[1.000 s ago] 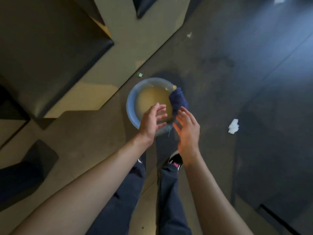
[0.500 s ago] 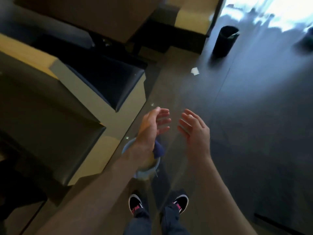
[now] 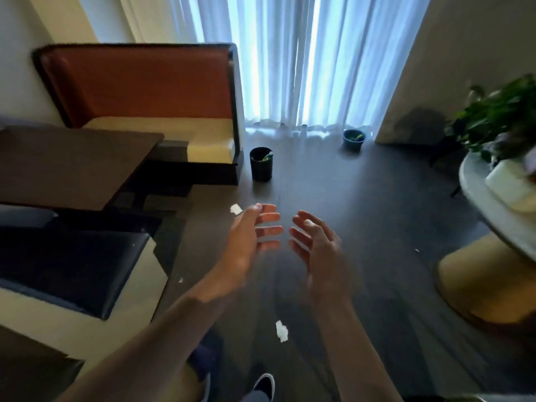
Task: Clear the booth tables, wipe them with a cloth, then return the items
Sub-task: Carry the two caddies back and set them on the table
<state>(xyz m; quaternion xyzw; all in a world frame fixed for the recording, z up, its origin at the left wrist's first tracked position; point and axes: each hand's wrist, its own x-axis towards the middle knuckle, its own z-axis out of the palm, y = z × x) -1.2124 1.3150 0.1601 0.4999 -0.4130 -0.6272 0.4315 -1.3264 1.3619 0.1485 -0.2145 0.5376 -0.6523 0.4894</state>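
2 empty hands, left hand [image 3: 246, 239] and right hand [image 3: 320, 245], fingers spread above floor [image 3: 362, 198]

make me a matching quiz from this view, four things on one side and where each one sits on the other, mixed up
Things:
1. black bin
2. blue pot
3. leafy plant
4. crumpled white paper

Places:
A. on the round table at the right edge
B. on the floor beside the end of the orange-backed booth seat
C. on the floor nearest the person's shoe
D. on the floor at the foot of the curtains

Pairs: 1-B, 2-D, 3-A, 4-C
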